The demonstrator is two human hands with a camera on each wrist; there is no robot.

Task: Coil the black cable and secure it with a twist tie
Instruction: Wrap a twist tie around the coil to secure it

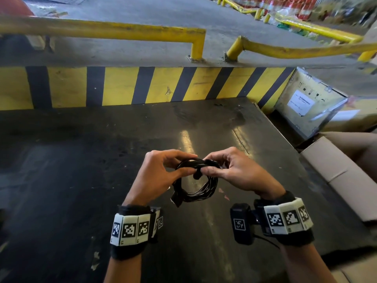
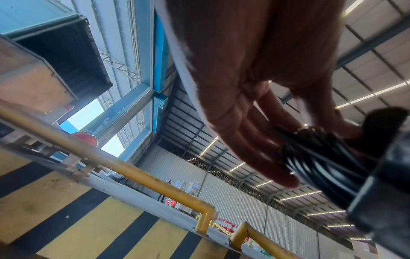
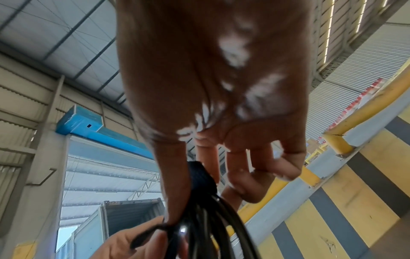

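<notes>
Black cable (image 1: 194, 181): coiled in several loops, held above the dark tabletop (image 1: 81, 160), near its front edge. Black strap-like tie (image 3: 200, 175): wrapped at the coil's top. Left hand (image 1: 157, 174): fingers pinching the coil's top-left. Right hand (image 1: 234, 170): thumb and fingers pinching the top-right at the tie. 2 cardboard boxes (image 1: 326, 166): right of the tabletop. Striped yellow-black wall (image 1: 122, 86): behind the tabletop.

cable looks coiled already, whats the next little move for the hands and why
Probably finish wrapping the black tie round the bunched strands and cinch it. The black cable already hangs as a coil above the dark table, the left hand pinches its top, and the right hand grips the tie there, whose loose end pokes free.
</notes>
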